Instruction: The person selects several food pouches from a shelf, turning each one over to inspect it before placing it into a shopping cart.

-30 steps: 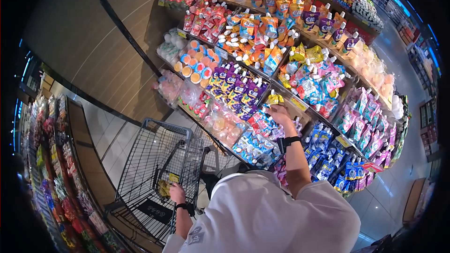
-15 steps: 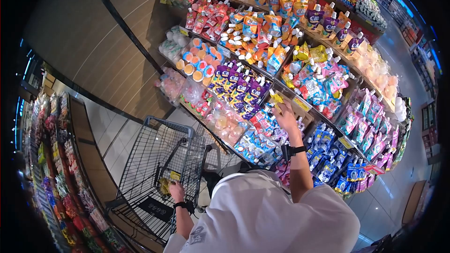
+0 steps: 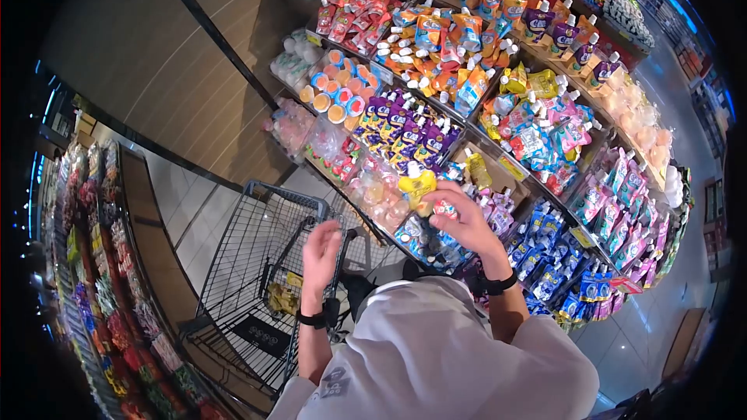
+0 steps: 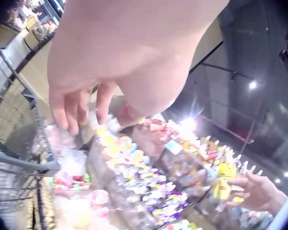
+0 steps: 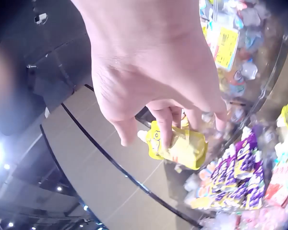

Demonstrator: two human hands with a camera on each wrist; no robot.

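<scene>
My right hand (image 3: 469, 222) holds a yellow spouted pouch (image 3: 417, 181) by its fingers, raised in front of the lower display bins. In the right wrist view, fingers lie across the yellow pouch, with the thumb standing apart from it. My left hand (image 3: 320, 253) is raised over the near side of the shopping cart (image 3: 319, 204), its fingers loosely bent and holding nothing. Inside the cart lie yellow packs (image 3: 282, 297). Another yellow pouch (image 3: 477, 169) sits in a bin behind my right hand.
A stepped display holds purple pouches (image 3: 408, 128), orange pouches (image 3: 428, 35), jelly cups (image 3: 337, 97) and blue packs (image 3: 537, 245). Yellow price labels line the bin edges. Another candy shelf (image 3: 101, 280) runs along the left. A dark post (image 3: 210, 27) rises beside the display.
My right hand has drawn the yellow pouch out of its bin, toward me and left. My left hand has lifted away from the yellow packs in the cart.
</scene>
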